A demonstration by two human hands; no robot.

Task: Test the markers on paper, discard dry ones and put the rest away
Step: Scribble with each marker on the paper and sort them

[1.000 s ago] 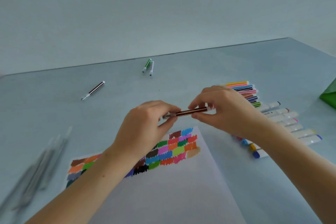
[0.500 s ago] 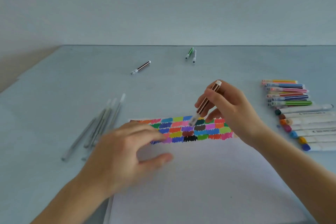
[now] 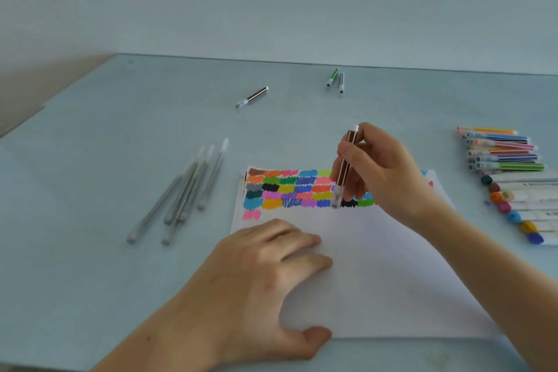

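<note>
Testing judged well advanced: paper (image 3: pixel 377 266) on bench (image 3: pixel 105 175) bearing many colour swatches, pinned by flat, spread left hand (image 3: pixel 265 275); brown-striped marker (image 3: pixel 344 166) pinched near-upright in right hand (image 3: pixel 380 172) over swatches; three markers (image 3: pixel 335 80) beyond paper; sorting left, no container visible.

Left hand (image 3: pixel 265 278), right hand (image 3: pixel 383 172): bare, no rings, no sleeves on forearms

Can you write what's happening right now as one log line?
right hand: holds brown marker tip-down on paper | left hand: flat, steadying paper
</note>
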